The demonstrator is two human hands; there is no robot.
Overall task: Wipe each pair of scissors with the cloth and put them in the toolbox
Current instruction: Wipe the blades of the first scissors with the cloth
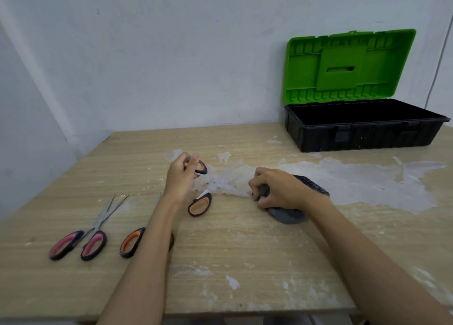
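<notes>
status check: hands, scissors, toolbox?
Left hand grips handle of orange scissors. Right hand closed on grey cloth. Pink scissors and a second orange pair wait on table. Toolbox open, path clear.

Left hand (180,177) grips orange scissors (199,203) — right hand (277,190) clutches cloth (289,213).

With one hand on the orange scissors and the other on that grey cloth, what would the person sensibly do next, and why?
Probably draw the cloth along the blades. The left hand holds one handle of the orange scissors, splayed open, while the right hand grips the cloth where the blades should lie, though they are hard to make out. The toolbox stands open, and two more pairs wait.
</notes>
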